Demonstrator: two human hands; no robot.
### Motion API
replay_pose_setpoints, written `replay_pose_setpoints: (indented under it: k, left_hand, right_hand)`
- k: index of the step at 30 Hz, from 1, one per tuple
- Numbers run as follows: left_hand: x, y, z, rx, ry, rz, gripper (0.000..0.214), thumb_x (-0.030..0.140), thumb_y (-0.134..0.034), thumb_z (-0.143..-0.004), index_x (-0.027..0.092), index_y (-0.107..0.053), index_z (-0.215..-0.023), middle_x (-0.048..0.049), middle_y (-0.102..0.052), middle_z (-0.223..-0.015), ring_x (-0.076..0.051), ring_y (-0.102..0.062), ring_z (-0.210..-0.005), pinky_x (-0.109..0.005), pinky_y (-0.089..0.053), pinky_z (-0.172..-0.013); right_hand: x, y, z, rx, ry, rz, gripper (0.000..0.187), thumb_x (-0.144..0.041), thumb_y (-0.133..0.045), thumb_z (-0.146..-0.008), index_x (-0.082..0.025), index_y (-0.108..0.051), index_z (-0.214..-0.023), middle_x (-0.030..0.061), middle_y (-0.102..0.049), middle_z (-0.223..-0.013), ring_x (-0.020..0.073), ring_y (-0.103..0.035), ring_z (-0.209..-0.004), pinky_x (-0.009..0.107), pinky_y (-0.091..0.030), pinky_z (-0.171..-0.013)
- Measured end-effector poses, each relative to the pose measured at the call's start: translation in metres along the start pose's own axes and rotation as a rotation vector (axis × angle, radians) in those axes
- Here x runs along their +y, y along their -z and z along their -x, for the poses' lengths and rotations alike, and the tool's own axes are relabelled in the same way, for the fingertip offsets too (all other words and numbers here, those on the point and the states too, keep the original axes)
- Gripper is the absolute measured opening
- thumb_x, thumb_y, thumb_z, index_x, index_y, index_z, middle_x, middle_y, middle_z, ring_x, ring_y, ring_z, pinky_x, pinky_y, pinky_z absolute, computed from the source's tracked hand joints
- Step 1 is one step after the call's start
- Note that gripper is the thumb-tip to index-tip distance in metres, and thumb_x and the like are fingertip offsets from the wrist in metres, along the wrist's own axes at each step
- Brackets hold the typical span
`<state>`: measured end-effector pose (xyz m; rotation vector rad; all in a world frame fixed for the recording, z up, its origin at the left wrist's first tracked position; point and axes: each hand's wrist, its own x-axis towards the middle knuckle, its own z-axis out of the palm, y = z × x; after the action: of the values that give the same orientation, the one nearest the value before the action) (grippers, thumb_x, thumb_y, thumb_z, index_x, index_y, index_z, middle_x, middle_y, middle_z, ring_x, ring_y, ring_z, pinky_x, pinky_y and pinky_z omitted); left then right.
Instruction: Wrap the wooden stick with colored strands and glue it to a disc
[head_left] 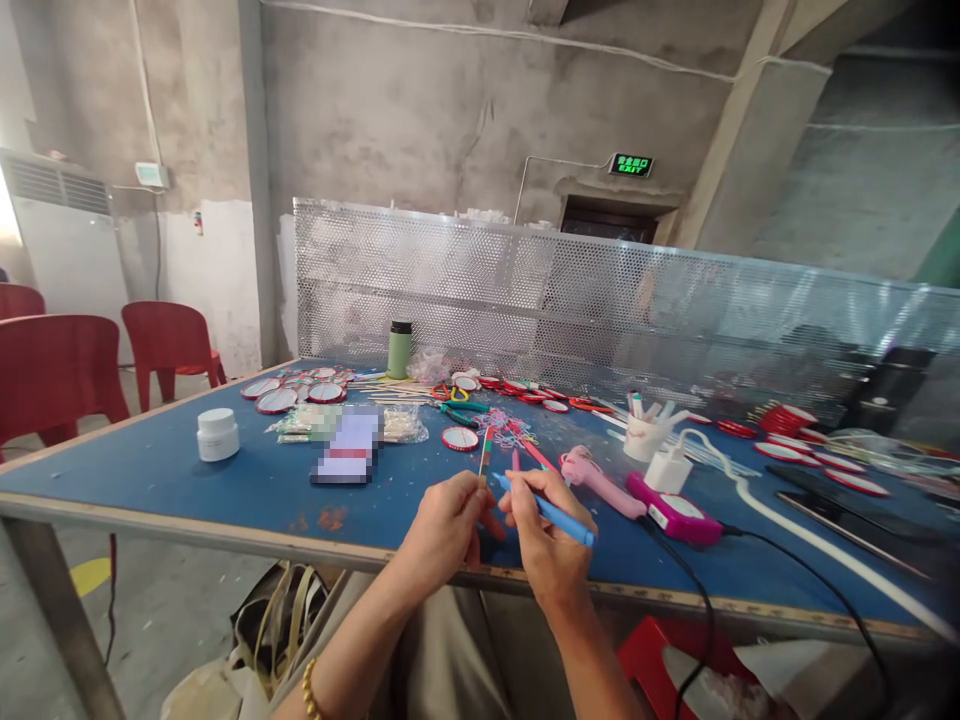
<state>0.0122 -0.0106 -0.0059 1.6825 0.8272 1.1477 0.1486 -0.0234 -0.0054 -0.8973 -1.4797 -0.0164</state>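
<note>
My left hand (442, 525) is closed near the table's front edge, pinching a thin stick (487, 448) that points up and has red and green bands near its top. Just to the right, my right hand (553, 545) grips a blue pen (564, 520) with its tip turned toward the stick. Whether the tip touches the stick, I cannot tell. Beyond my hands lie a round white disc with a red rim (460, 438) and a tangle of pink and blue strings (511, 428). A pink glue gun (604, 485) lies right of my right hand.
On the blue table (259, 505) are a phone (349, 447), a white jar (218, 436), a green bottle (400, 350), pliers (463, 410) and a cup of pens (643, 436). A magenta power strip (675, 510) trails cables on the right. A perforated metal screen (450, 270) stands behind.
</note>
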Motion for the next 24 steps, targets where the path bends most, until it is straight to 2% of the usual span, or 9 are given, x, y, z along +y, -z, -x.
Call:
replay_pose_setpoints:
  k: [14, 24]
  left_hand:
    - [0.0026, 0.0006, 0.0012, -0.005, -0.025, -0.019, 0.036, 0.046, -0.041, -0.095, 0.019, -0.050, -0.074, -0.0022, -0.069, -0.072, -0.009, -0.054, -0.039, -0.020, -0.032, -0.038]
    - [0.0013, 0.0002, 0.0021, 0.006, -0.040, -0.064, 0.035, 0.044, -0.042, -0.095, 0.019, -0.047, -0.071, 0.0032, -0.058, -0.060, -0.008, -0.052, -0.037, -0.018, -0.031, -0.039]
  right_hand:
    - [-0.0001, -0.0007, -0.0001, -0.090, -0.010, -0.062, 0.021, -0.031, -0.054, -0.096, -0.020, -0.064, -0.080, -0.0006, -0.068, -0.066, 0.0127, -0.063, -0.055, 0.023, -0.050, -0.053]
    - [-0.0001, 0.0002, -0.0001, -0.093, 0.040, -0.020, 0.020, -0.027, -0.054, -0.095, -0.020, -0.062, -0.077, -0.0028, -0.064, -0.061, 0.0109, -0.059, -0.051, 0.021, -0.047, -0.051]
